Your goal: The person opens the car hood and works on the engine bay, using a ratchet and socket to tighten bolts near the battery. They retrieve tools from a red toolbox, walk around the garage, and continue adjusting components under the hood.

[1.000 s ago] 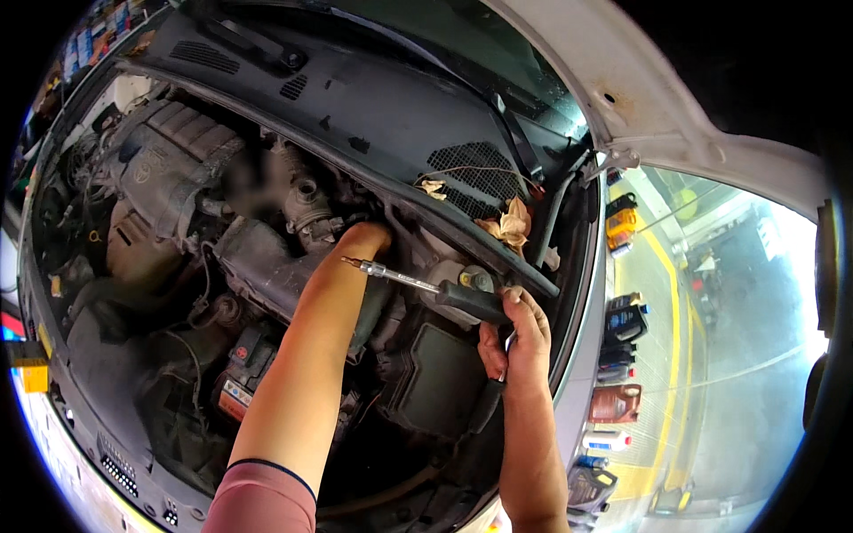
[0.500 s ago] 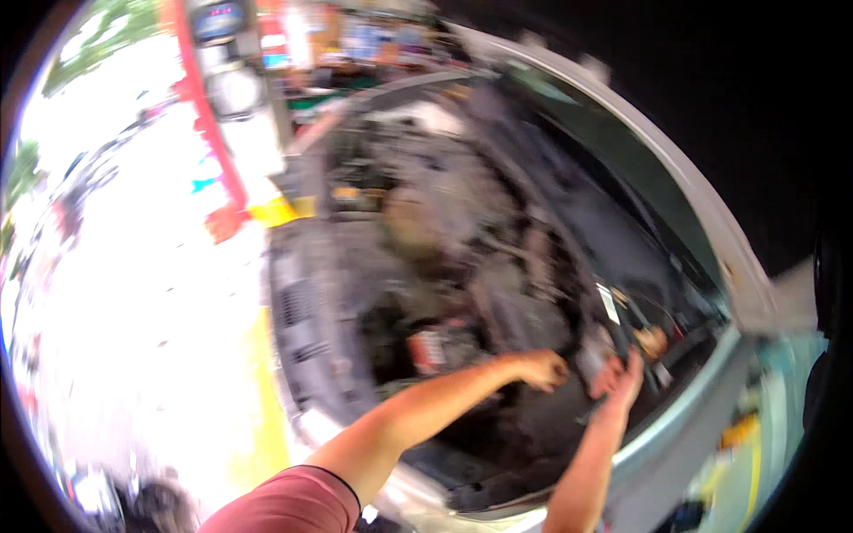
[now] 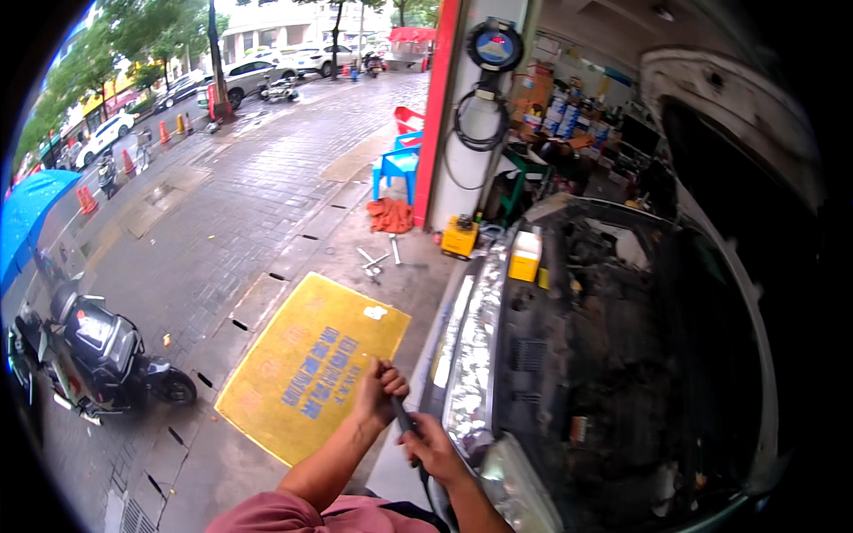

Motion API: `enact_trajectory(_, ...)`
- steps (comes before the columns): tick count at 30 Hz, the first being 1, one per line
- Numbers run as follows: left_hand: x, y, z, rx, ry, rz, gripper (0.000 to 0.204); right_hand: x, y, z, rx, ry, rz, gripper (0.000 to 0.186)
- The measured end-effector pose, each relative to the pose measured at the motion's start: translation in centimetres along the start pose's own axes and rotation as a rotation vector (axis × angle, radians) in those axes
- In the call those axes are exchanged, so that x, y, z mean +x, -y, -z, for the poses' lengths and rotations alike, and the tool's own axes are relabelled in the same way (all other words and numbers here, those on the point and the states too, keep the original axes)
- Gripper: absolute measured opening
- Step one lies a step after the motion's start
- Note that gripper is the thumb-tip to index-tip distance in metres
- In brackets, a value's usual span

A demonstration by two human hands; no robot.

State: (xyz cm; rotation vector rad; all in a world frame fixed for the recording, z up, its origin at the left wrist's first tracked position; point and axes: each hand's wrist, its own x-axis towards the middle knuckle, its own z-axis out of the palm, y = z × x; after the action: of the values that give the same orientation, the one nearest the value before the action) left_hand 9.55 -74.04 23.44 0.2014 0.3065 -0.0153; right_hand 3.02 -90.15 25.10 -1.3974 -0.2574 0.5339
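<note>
Both my hands are together beyond the car's front edge, in front of the headlight. My left hand [image 3: 382,389] is closed at the upper end of a slim black rod-shaped tool [image 3: 404,416]. Lower down, my right hand [image 3: 435,447] wraps around the same tool, and a dark cord or hose seems to trail from it toward my body. The exact kind of tool is hidden by my fingers. To the right lies the open engine bay [image 3: 613,329] of a car, its raised hood [image 3: 711,98] at the upper right.
A yellow printed mat [image 3: 311,364] covers the floor ahead. Yellow boxes [image 3: 525,258] rest on the car's front. Metal tools [image 3: 375,264], an orange cloth [image 3: 389,216] and blue stools [image 3: 397,169] are beyond. A coiled hose [image 3: 480,120] hangs on a pillar; a scooter [image 3: 98,346] stands left.
My view has swung left toward the street. My hands have moved from over the engine bay near the windshield to outside the car's front, now closed on the black tool.
</note>
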Motion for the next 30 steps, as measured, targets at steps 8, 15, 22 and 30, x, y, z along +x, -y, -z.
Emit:
enact_trajectory(8,2.4,-24.9,8.4,0.102,-0.236,-0.34,0.038,18.0,-6.3,-19.2,-0.112,0.266,-0.307,0.037)
enact_trajectory(15,17.7,-46.7,4.8,0.17,-0.067,-0.758,0.041,36.1,0.5,-25.6,-0.484,0.214,0.075,0.034)
enact_trajectory(22,28.3,-76.4,35.4,2.225,-0.566,-0.42,0.038,58.0,-0.2,-25.4,-0.183,0.227,-0.06,0.036)
enact_trajectory(30,33.9,-76.2,36.4,1.451,-1.045,0.441,0.033,76.8,8.1,-23.4,0.341,0.066,-0.117,0.045)
